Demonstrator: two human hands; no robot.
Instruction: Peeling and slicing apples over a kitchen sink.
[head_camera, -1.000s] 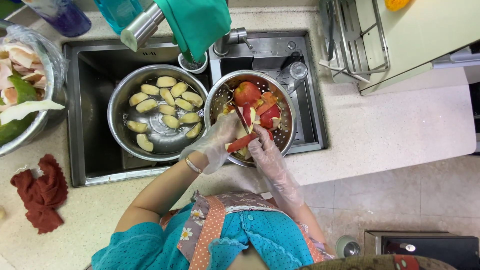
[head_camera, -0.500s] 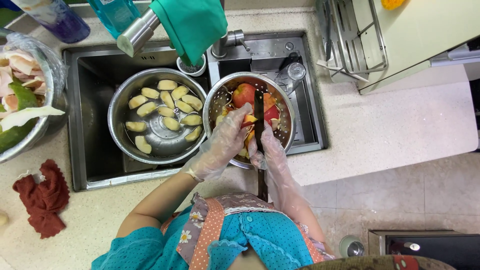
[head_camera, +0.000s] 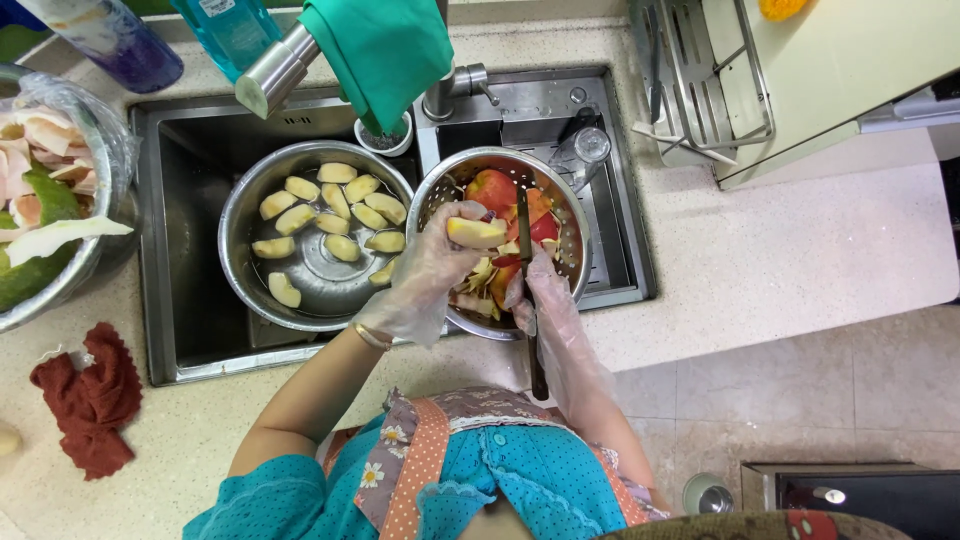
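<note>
Both my hands wear clear plastic gloves. My left hand (head_camera: 425, 270) holds a peeled, pale yellow apple piece (head_camera: 474, 232) over the steel colander (head_camera: 575, 235). My right hand (head_camera: 540, 300) grips a dark-handled knife (head_camera: 533, 330), its blade pointing away from me over the colander. Inside the colander lie red apples (head_camera: 492, 187) and red peels. To the left, a steel bowl (head_camera: 240, 215) in the sink holds several peeled apple pieces (head_camera: 345, 215) in water.
A tap (head_camera: 275, 72) with a green cloth (head_camera: 380, 50) draped on it hangs over the sink. A bowl of scraps (head_camera: 50, 215) stands at the far left, a dark red rag (head_camera: 90, 395) on the counter, a dish rack (head_camera: 700, 80) at the right.
My left hand has lifted a peeled apple piece up from among the peels. The knife has swung upright in my right hand, its blade over the colander.
</note>
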